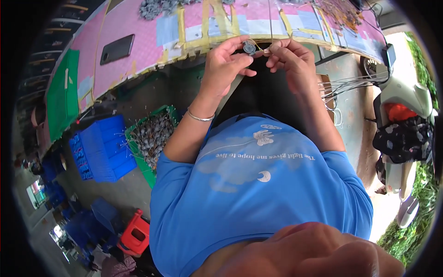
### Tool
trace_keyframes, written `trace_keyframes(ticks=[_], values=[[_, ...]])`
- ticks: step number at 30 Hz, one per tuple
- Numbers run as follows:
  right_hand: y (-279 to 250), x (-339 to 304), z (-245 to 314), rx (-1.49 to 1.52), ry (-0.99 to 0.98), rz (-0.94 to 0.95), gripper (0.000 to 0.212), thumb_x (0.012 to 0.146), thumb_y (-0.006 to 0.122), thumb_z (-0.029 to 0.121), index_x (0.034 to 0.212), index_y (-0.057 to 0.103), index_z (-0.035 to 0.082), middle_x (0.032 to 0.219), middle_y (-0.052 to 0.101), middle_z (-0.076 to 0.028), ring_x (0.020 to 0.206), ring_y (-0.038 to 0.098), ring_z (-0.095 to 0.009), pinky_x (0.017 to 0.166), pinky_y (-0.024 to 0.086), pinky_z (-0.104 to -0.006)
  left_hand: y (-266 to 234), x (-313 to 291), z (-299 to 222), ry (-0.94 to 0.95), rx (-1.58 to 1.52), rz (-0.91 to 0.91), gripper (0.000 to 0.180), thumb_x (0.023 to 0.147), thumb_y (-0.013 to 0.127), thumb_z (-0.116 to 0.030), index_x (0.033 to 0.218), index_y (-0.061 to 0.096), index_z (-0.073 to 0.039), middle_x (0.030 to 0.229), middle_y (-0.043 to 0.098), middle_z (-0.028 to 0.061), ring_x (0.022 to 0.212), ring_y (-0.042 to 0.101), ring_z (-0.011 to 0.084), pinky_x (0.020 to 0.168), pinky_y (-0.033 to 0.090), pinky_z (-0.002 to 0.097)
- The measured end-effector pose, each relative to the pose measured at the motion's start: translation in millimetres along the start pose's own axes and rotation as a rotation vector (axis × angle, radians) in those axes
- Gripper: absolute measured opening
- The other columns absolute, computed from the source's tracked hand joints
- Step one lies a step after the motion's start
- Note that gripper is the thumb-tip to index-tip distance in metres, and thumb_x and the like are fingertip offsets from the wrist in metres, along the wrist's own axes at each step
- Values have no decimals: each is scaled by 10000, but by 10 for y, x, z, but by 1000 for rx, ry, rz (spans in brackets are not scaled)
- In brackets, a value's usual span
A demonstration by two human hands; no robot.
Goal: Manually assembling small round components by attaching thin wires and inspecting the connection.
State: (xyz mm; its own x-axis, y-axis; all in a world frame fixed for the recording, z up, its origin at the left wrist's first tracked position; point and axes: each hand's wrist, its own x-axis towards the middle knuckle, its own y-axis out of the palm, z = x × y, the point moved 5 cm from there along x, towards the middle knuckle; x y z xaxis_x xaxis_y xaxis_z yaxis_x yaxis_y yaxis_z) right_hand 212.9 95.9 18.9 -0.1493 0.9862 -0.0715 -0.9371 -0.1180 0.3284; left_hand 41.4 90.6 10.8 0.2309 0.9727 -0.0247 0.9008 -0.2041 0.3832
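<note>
My left hand [222,65] pinches a small round grey part with wires [249,47] between thumb and fingers, just off the table's near edge. Thin yellowish wires run from the part toward my right hand [296,59]. The right thumb and forefinger are closed on a small pale connector [266,51] at the ends of those wires. Both hands are above my dark-clothed lap. A silver bangle [201,116] circles my left wrist.
The pink table [143,27], patched with tape, bears a dark phone [116,49], a heap of grey parts [159,8] and brownish wired pieces [339,14]. To my left are a green crate [146,171] full of wired grey parts, blue bins [108,147] and a red plastic stool [136,234]. A scooter [408,94] stands at right.
</note>
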Motion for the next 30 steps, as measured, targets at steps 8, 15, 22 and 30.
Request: trace_keyframes(ticks=[8,15,22,30], values=[[110,-68,-167,-90,74,51,125,915,637,135,920,655,11,876,695,-80,667,638,-119,591,492,-229,-12,-89,-100,90,1,-84,445,870,602,46,1287,476,135,1122,622,238,984,692,286,622,634,292],[21,-147,-296,-71,61,83,109,928,620,89,956,642,-14,895,693,-88,715,657,-132,647,529,-246,-138,-120,-83,82,-46,-161,252,916,541,-6,1123,586,130,924,687,194,814,728,311,592,624,303],[66,-92,-334,-427,-323,148,140,938,622,44,1061,634,-21,1000,679,-92,903,663,-147,819,540,-275,-52,-186,-113,11,-129,-122,228,915,530,-19,1068,627,120,899,692,209,720,724,294,575,618,314],[212,109,-270,144,-96,465,198,994,527,119,1045,667,-10,1174,633,-167,1107,609,-258,969,474,-409,162,-253,-98,-30,-36,14,224,876,584,-5,1044,631,137,850,681,178,626,702,272,540,613,323]])
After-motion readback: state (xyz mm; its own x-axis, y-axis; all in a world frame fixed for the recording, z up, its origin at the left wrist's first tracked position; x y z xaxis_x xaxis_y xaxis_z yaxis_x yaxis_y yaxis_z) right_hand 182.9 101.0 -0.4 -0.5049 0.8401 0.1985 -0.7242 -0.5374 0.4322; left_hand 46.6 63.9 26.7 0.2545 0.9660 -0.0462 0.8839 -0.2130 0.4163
